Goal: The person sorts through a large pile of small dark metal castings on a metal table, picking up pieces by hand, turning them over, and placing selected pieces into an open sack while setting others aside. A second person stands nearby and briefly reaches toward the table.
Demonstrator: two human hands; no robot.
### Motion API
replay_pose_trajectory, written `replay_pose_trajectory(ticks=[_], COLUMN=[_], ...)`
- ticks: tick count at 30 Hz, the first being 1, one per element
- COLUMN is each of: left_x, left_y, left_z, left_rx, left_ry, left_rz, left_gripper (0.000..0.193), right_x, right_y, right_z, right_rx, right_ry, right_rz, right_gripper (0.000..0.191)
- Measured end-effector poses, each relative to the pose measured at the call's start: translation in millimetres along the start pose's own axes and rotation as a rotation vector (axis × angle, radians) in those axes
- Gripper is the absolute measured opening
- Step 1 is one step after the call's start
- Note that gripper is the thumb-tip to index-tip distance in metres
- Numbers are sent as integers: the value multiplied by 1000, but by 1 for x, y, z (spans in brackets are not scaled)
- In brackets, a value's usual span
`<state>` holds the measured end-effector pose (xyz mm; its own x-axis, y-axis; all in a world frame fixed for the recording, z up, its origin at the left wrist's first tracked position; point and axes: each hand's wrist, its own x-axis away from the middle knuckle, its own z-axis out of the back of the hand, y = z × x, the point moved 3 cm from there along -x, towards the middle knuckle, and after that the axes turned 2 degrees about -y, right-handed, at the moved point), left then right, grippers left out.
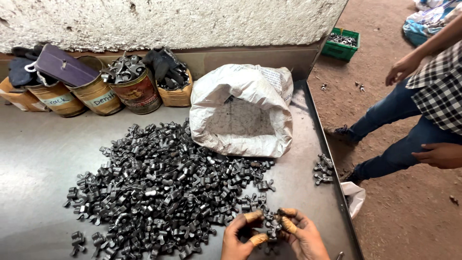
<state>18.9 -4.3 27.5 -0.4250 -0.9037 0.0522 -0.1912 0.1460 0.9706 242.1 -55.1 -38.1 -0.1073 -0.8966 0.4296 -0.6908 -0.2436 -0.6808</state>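
Note:
A big heap of small dark metal wing-shaped parts is spread over a grey metal table. At the bottom edge of the view my left hand and my right hand meet over the heap's right end. Both wear tan finger wraps. Between their fingertips they grip a few of the metal parts. A small separate group of the same parts lies near the table's right edge.
An open white sack lies behind the heap. Several tins and tubs with parts, gloves and a purple case line the back wall. Another person in a checked shirt and jeans stands on the dirt floor at right, near a green crate.

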Motion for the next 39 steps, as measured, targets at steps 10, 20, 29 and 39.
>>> replay_pose_trajectory(ticks=[10,20,29,39], left_x=[9,19,30,21], left_y=[-22,11,45,-4], left_z=[10,3,-25,7], left_rx=[-67,-457,-1005,-322], left_ry=[40,128,144,153], left_rz=[-23,-421,-677,-175], left_gripper=[32,33,30,27], right_x=[-8,4,14,4], right_y=[58,62,73,66], right_z=[31,10,-1,21], right_rx=[-82,-213,-403,-175], right_ry=[-67,-161,-250,-77], right_rz=[-163,-241,-327,-56], right_gripper=[37,51,49,38])
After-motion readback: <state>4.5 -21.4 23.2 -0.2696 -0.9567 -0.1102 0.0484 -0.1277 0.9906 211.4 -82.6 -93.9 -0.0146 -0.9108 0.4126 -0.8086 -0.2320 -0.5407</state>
